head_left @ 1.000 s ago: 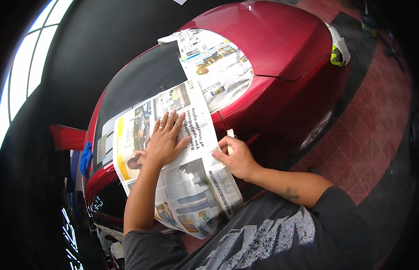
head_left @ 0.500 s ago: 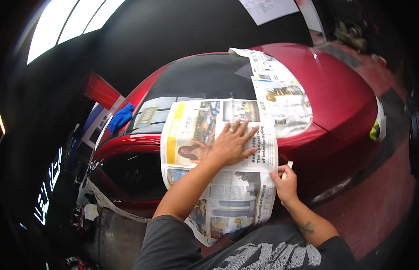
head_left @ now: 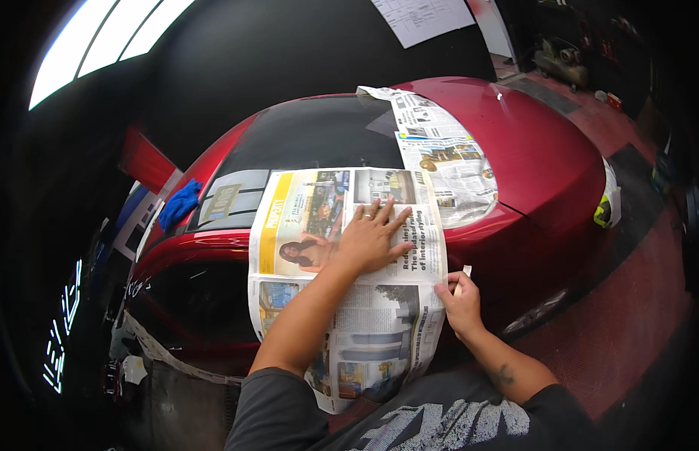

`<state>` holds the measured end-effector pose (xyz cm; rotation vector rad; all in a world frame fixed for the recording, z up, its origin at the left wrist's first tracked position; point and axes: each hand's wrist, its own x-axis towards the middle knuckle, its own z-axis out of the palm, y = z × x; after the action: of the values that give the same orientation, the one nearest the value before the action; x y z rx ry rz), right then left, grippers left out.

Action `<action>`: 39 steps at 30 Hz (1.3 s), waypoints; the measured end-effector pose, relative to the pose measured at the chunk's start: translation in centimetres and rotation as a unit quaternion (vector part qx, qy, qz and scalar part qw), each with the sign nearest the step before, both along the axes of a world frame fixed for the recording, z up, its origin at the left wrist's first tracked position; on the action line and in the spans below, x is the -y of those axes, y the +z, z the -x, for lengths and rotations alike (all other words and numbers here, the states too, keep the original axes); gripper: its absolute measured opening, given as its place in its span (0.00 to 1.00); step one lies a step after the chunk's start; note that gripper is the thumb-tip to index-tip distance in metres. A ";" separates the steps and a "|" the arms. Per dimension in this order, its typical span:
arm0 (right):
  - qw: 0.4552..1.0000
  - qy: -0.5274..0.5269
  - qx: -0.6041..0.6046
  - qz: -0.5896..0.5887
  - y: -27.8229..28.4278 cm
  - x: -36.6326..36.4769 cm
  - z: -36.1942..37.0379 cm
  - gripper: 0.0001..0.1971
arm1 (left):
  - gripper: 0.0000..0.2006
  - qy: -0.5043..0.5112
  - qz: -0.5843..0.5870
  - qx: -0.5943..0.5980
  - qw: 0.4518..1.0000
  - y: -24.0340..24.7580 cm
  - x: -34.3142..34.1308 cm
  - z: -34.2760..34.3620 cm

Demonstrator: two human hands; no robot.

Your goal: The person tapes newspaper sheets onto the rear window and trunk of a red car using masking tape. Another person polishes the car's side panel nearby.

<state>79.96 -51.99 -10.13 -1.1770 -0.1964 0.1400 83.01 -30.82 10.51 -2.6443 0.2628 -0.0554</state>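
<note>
A large newspaper sheet point(head_left: 379, 319) drapes over the side of a red car point(head_left: 545, 158), from the dark rear window down toward my body. My left hand point(head_left: 378, 239) lies flat on its upper half with the fingers spread. At the sheet's right edge, my right hand point(head_left: 462, 307) is closed in a pinch on a short pale strip point(head_left: 467, 271), apparently masking tape. Its fingertips touch the paper's edge. More newspaper point(head_left: 447, 158) covers the car's body along the window's right border.
A blue cloth point(head_left: 180, 204) rests on the car at the left. Crumpled pale paper with yellow-green point(head_left: 608, 203) sits at the car's right end. An air compressor point(head_left: 561, 64) stands at the back right, and a printed sheet point(head_left: 425, 16) hangs on the dark wall.
The whole view has shifted slightly, so the car and sheet appear farther left. Both hands keep nearly the same places on the newspaper.
</note>
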 end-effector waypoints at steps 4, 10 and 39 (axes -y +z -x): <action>0.998 -0.032 0.018 0.046 0.9 0.4 -0.9 0.11 | 0.42 0.030 0.042 -0.018 0.999 0.3 0.4 -0.5; 0.995 -0.041 0.075 0.059 2.9 0.8 0.3 0.13 | 0.41 0.058 0.035 0.002 0.998 0.8 0.5 -0.1; 0.996 -0.083 -0.035 0.023 1.3 -0.4 1.5 0.16 | 0.27 -0.181 0.103 0.060 0.976 -4.4 5.6 2.3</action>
<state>78.51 -51.63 -8.86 -1.2280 -0.0329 0.0397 80.69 -36.37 6.06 -2.7473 0.7310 -0.3783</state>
